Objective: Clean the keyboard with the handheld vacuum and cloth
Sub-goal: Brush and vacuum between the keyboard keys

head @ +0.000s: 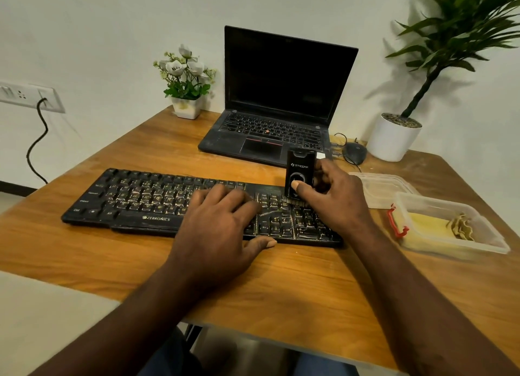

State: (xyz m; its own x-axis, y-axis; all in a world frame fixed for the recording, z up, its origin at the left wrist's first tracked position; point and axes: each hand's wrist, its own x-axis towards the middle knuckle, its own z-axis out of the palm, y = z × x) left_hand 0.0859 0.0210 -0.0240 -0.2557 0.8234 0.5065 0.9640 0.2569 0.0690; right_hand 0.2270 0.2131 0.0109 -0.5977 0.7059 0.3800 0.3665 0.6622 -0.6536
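Right grip (334, 200) wrapped round handheld vacuum (300, 176), thumb on button, brush end touching keyboard (135, 204) at right key block. Left grip (222, 225) flat, fingers straight, resting on keys at vacuum's 8 o'clock. Keyboard mid-surface (112, 263); laptop (281, 94) at its 12 o'clock, clear tub (450, 247) at 3 o'clock

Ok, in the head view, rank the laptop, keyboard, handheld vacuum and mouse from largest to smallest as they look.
1. laptop and keyboard: too close to rank; the keyboard is wider, the open laptop taller and farther off.
2. handheld vacuum
3. mouse, though it lies farther away.
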